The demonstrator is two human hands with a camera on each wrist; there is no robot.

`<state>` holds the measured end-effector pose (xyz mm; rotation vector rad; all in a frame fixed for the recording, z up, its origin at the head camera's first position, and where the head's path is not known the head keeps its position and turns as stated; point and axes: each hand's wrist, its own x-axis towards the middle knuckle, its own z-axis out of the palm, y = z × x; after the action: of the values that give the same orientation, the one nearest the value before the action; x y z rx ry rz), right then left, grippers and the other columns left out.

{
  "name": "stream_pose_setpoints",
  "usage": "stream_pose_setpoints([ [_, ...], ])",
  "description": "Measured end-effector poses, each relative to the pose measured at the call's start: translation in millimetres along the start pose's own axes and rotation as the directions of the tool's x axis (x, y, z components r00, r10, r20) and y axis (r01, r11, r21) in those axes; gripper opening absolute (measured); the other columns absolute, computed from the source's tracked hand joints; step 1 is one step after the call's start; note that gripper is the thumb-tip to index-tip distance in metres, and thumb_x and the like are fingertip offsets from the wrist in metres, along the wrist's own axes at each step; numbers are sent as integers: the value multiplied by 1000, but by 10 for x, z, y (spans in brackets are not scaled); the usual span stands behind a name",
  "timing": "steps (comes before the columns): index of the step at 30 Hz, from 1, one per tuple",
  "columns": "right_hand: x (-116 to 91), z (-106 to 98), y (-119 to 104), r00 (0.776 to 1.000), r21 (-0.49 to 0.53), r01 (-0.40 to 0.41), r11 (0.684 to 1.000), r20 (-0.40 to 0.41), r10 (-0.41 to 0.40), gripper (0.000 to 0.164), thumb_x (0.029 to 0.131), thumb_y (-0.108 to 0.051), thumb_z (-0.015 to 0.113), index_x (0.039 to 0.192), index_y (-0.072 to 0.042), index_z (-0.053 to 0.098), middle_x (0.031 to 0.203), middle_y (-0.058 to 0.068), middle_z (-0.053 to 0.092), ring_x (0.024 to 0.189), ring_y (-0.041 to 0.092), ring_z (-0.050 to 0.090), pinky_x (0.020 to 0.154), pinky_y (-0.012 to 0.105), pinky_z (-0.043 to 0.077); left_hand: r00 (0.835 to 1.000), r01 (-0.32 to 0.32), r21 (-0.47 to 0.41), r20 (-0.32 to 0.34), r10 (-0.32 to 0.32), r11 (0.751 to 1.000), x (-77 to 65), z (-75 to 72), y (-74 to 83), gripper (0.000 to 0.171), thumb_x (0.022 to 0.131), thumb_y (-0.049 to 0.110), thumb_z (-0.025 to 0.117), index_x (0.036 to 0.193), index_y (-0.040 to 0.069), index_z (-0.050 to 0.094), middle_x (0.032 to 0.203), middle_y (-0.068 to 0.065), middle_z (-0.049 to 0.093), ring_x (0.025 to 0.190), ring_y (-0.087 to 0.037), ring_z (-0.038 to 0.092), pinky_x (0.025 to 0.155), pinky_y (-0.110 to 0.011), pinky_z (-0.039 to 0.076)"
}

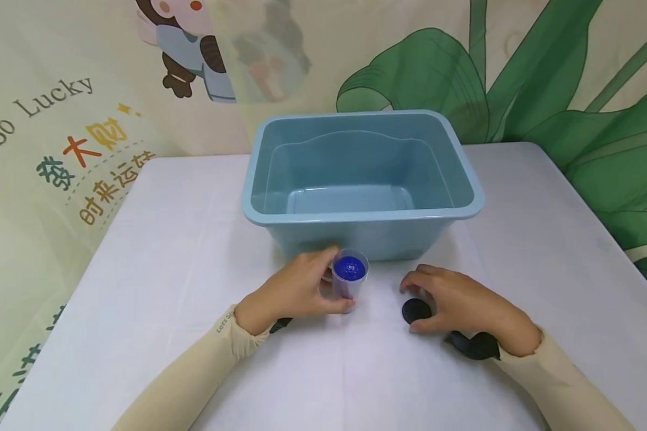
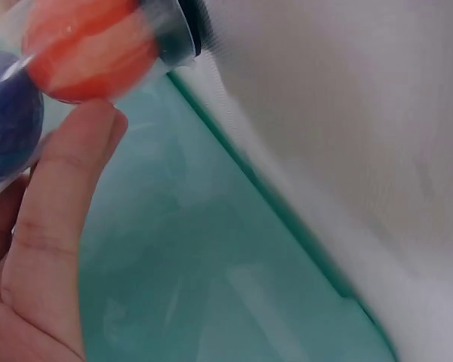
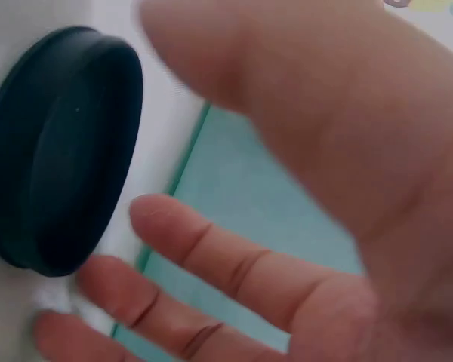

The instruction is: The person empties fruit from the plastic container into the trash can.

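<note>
A clear plastic tube (image 1: 349, 286) stands upright on the table in front of the bin, gripped from the side by my left hand (image 1: 296, 286) between thumb and fingers. Its top is uncapped and a blue ball (image 1: 350, 268) shows inside. The left wrist view shows an orange-red ball (image 2: 90, 47) beside the blue one, and a black end on the tube. Around a round black cap (image 1: 416, 310) lying on the table, my right hand (image 1: 453, 299) has its thumb and fingers spread. The right wrist view shows a gap between the thumb and the cap (image 3: 79, 151).
Directly behind both hands stands a light blue plastic bin (image 1: 356, 216). Under everything is a table (image 1: 194, 203) covered in white cloth. A printed curtain (image 1: 108, 72) with cartoon and leaf patterns hangs along the back and left.
</note>
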<state>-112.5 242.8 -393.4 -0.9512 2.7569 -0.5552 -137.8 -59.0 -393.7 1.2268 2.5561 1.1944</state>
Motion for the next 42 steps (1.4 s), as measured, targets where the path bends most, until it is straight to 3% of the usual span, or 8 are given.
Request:
stream_pose_setpoints([
  [5, 18, -46, -43, 997, -15, -38, 999, 59, 39, 49, 66, -26, 90, 107, -14, 65, 91, -9, 54, 79, 8, 50, 70, 29, 49, 1000, 4, 24, -6, -4, 1000, -3, -10, 1, 53, 76, 25, 87, 110, 6, 50, 97, -2, 64, 83, -16, 70, 73, -22, 57],
  [10, 3, -58, -39, 997, -19, -27, 999, 66, 28, 39, 67, -16, 87, 100, -15, 65, 90, -9, 53, 78, 8, 48, 68, 27, 47, 1000, 2, 47, -5, -2, 999, 5, 18, -1, 54, 77, 28, 86, 110, 6, 49, 97, -2, 63, 83, -16, 71, 74, -19, 56],
  [15, -32, -74, -50, 1000, -13, 5, 1000, 4, -5, 37, 69, -15, 84, 100, -15, 66, 94, -10, 59, 82, 9, 54, 73, 31, 51, 1000, 9, 43, -3, -9, 999, 1, 47, 0, 54, 77, 28, 87, 106, 7, 47, 96, -1, 62, 84, -15, 71, 74, -16, 54],
  [24, -8, -136, -120, 992, -7, 64, 998, -105, -65, 43, 73, -11, 83, 112, -3, 67, 106, 2, 68, 85, 14, 63, 76, 34, 56, 1000, -15, 61, -20, 16, 998, -4, 72, -12, 52, 77, 29, 87, 101, 9, 46, 91, 1, 59, 83, -12, 70, 74, -18, 55],
  [38, -9, -341, -282, 976, -24, 88, 996, -200, -91, 47, 73, -10, 85, 115, -6, 66, 106, 0, 68, 91, 14, 64, 78, 39, 58, 1000, 1, 8, -16, -1, 1000, -26, 98, -14, 52, 77, 27, 87, 101, 9, 46, 94, 1, 60, 86, -14, 72, 75, -18, 56],
  [42, -8, -400, -320, 963, -55, 120, 991, -234, -130, 47, 72, -11, 86, 114, -7, 66, 103, -4, 67, 89, 12, 64, 77, 37, 58, 1000, 3, 4, -25, -3, 1000, -26, 106, -18, 51, 76, 26, 88, 101, 9, 47, 94, 1, 60, 85, -14, 71, 74, -19, 56],
])
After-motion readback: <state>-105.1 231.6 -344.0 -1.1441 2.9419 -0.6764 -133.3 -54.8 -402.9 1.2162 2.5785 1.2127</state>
